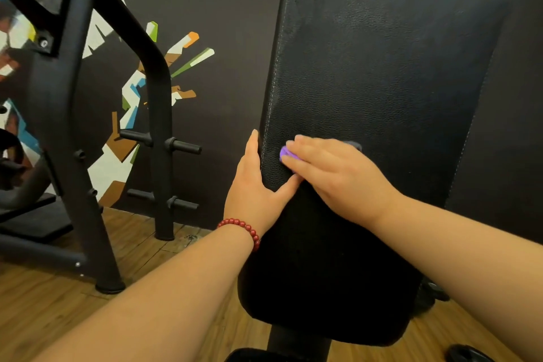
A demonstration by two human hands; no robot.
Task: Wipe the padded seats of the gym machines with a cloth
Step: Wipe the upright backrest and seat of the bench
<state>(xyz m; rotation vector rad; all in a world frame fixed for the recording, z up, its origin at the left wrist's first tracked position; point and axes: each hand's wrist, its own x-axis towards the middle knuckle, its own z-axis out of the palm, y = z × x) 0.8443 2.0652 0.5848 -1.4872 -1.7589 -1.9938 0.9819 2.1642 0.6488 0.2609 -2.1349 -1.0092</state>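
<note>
The long black pad (pixel 382 82) fills most of the view, running up & away from both your hands, w/ its lower end toward you. Left of your left hand stands another machine's black frame (pixel 73 97) on the wood floor (pixel 44 303). Your left hand (pixel 255 185) clamps the pad's left edge approx halfway up, thumb across the front face, fingers along the side, steadying it. Your right hand (pixel 332 173) sits just right of it, almost touching the thumb, fingers curled down over the purple cloth (pixel 285 153) & pressing it flat on the pad. Only a bit of cloth shows, past the fingertips. A red bead bracelet (pixel 244 228) is on the left wrist.

Progress, as a judgement: you're mid-wipe on this pad. No clear wet/dry line shows, so can't tell which parts are done. Prob. the stretch above your hands & the end below them need passes, then the other machines' seats, none wiped as far as this view shows
</note>
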